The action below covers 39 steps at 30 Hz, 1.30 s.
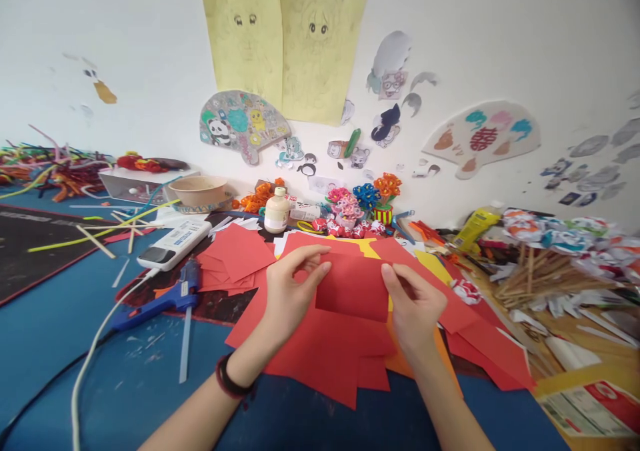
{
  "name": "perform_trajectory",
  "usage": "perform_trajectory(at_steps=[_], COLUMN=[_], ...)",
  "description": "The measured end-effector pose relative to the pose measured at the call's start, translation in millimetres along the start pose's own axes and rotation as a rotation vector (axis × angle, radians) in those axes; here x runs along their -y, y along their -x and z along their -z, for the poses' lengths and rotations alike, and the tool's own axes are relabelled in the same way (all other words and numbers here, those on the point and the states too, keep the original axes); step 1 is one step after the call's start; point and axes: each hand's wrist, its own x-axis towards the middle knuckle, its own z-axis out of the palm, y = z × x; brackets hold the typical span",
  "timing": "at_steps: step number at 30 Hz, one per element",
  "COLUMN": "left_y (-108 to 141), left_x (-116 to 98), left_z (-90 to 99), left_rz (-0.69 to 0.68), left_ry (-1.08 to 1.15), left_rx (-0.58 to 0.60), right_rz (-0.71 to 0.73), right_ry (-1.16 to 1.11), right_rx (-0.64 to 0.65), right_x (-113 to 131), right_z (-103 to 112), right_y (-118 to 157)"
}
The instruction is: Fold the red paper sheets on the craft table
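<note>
A rectangular piece of red paper [353, 287] is held up between my two hands, just above a spread of other red sheets. Its left edge is pinched by the thumb and fingers of my left hand [295, 287], which has a dark band on the wrist. My right hand [414, 297] grips the opposite edge, thumb in front. Larger red sheets [320, 354] lie beneath on the blue table, with some yellow and orange paper among them. A pile of smaller red pieces [245, 251] sits to the left.
A blue glue gun [170, 299] with a glue stick and a white power strip [175, 245] with cables lie left. Behind stand a bottle [277, 211], a bowl [198, 193] and pipe-cleaner flowers [345, 205]. Wooden sticks [525, 277] and a yellow bottle [477, 225] are at right.
</note>
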Motion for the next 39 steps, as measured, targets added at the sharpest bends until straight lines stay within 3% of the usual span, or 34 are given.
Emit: perform_trajectory(at_steps=[10,20,39], left_y=[1,-2,-2], left_x=[3,4,2], left_z=[-3.5,-1.2,1.4], left_rz=[0.086,0.148,0.133], left_ry=[0.046,0.131,0.149], left_rx=[0.003,-0.021,-0.034], right_rz=[-0.021,-0.183,-0.142], right_ry=[0.027,-0.123,-0.112], right_rx=[-0.019,0.102,0.209], right_x=[11,-9,2], right_z=[-1,2,5], right_y=[1,-7,-10])
